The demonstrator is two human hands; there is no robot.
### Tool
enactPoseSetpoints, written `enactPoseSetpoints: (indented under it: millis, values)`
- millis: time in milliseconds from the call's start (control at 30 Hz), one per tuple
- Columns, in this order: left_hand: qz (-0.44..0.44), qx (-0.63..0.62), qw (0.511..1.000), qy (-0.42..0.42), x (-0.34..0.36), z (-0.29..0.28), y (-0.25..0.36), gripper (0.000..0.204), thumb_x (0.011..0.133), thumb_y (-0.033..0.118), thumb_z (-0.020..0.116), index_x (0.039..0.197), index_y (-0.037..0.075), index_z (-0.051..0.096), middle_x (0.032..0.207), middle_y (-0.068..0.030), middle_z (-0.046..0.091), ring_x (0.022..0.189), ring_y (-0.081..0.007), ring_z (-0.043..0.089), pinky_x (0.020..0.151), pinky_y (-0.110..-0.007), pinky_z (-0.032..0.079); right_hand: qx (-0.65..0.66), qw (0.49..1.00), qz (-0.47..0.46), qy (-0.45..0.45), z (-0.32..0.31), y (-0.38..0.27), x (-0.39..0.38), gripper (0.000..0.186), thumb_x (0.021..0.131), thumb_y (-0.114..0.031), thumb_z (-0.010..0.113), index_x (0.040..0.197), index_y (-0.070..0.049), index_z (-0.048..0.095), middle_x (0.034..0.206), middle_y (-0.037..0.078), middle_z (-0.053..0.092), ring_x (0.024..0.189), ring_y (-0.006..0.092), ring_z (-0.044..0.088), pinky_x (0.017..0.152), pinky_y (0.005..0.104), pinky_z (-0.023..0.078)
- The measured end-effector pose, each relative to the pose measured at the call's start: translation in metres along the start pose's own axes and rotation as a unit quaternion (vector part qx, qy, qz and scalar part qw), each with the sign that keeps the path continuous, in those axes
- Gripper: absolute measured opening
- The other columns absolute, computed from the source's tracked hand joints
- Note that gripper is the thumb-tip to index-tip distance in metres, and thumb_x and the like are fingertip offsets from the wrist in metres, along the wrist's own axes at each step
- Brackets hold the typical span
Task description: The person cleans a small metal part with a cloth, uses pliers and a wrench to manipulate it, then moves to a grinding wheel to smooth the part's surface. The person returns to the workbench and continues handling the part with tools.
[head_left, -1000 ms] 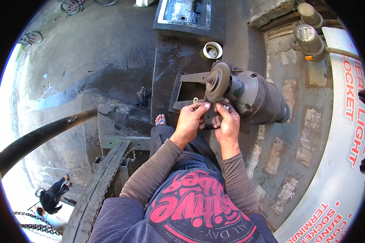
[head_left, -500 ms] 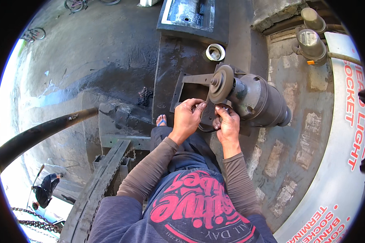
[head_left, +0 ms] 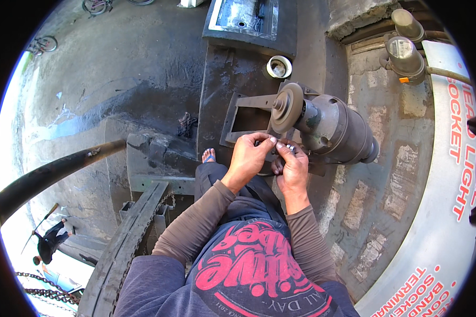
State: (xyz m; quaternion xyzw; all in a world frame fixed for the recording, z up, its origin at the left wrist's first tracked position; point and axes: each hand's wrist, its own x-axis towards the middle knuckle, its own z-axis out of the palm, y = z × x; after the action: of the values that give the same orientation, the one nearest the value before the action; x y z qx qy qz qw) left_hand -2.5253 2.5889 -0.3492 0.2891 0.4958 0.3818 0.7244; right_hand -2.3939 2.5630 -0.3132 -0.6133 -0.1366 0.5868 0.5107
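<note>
Just below the grinding wheel (head_left: pixel 286 108) of a grey bench grinder (head_left: pixel 336 132), my two hands meet, with fingertips almost touching. My left hand (head_left: pixel 248 158) is closed in a pinch of thumb and fingers. Beside it, my right hand (head_left: pixel 292 171) is closed too, its thumb pressed toward the curled fingers. A small shiny metal spot shows at the right fingers; whether it is a ring or a held part, I cannot tell. What the fingertips hold is too small and too covered to name. Both hands are apart from the wheel.
The grinder sits on a metal frame (head_left: pixel 254 101). Beyond it are a white round tub (head_left: pixel 278 67) and a metal basin (head_left: pixel 246 21). A rusty pipe (head_left: pixel 63 177) and a beam (head_left: pixel 124 248) with a chain lie left. Metal canisters (head_left: pixel 406 57) and a printed banner (head_left: pixel 444 158) are right. A person (head_left: pixel 52 240) is far left.
My hands have drawn together, the left moving right and the right slightly down, away from the wheel. The person at the far left has shifted position.
</note>
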Motion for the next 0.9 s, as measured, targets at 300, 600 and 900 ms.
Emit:
enactPoseSetpoints:
  millis: [300, 600, 900]
  values:
    - [0.244, 0.28, 0.928, 0.039, 0.006, -0.016, 0.008, 0.013, 0.092, 0.013, 0.073, 0.099, 0.002, 0.076, 0.089, -0.0149, 0.069, 0.083, -0.0345, 0.069, 0.072, -0.042, 0.053, -0.102, 0.993, 0.011, -0.057, -0.011, -0.007, 0.018, 0.011, 0.092, -0.006, 0.073, 0.1, 0.001, 0.071, 0.072, 0.0, 0.061, 0.048, 0.006, 0.048, 0.042, 0.0246, 0.036]
    - [0.054, 0.133, 0.985, 0.093, 0.006, -0.013, -0.007, 0.028, 0.099, 0.02, 0.073, 0.111, -0.006, 0.076, 0.092, -0.0073, 0.077, 0.083, -0.0071, 0.063, 0.075, -0.027, 0.052, 0.015, 0.999, 0.023, 0.017, -0.002, -0.009, 0.025, 0.012, 0.093, -0.006, 0.072, 0.101, 0.0, 0.065, 0.079, 0.004, 0.059, 0.046, 0.0102, 0.043, 0.046, 0.0287, 0.037]
    - [-0.04, -0.034, 0.998, -0.019, -0.009, -0.001, 0.015, 0.03, 0.098, 0.023, 0.075, 0.107, -0.006, 0.077, 0.092, -0.0035, 0.074, 0.085, -0.0074, 0.06, 0.075, -0.026, 0.049, -0.371, 0.888, -0.261, 0.068, 0.006, -0.003, -0.005, 0.01, 0.095, -0.009, 0.074, 0.1, -0.001, 0.074, 0.085, 0.002, 0.067, 0.068, 0.0124, 0.06, 0.064, 0.0275, 0.048]
